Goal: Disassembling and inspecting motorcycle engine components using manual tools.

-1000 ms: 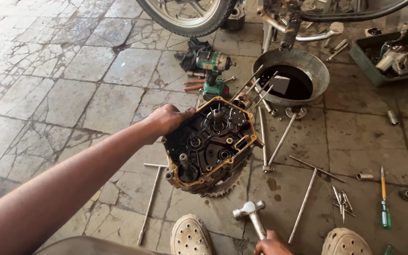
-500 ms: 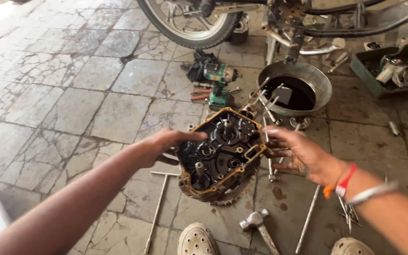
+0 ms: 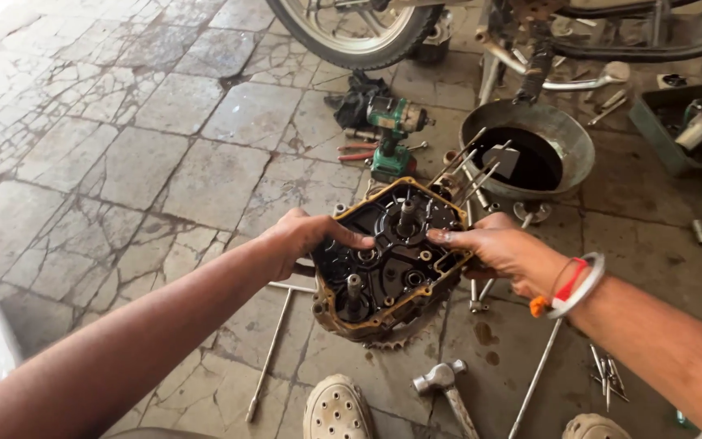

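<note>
Nearest, a hammer (image 3: pixel 442 380) lies on the stone floor (image 3: pixel 148 162) by a pale shoe (image 3: pixel 336 409). Above it, the engine case (image 3: pixel 390 258) sits between both hands, its long axis slanting from near left to far right. The left hand (image 3: pixel 301 237) has fingers clamped on the left rim; the right hand (image 3: pixel 501 250) grips the right edge, equally close. Farther off stands an oil pan (image 3: pixel 530 154).

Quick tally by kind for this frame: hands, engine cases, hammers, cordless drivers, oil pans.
Hands: 2, left hand and right hand, both gripping the case
Engine case: 1
Hammer: 1
Green cordless driver: 1
Round oil pan with dark oil: 1
Total: 6
</note>
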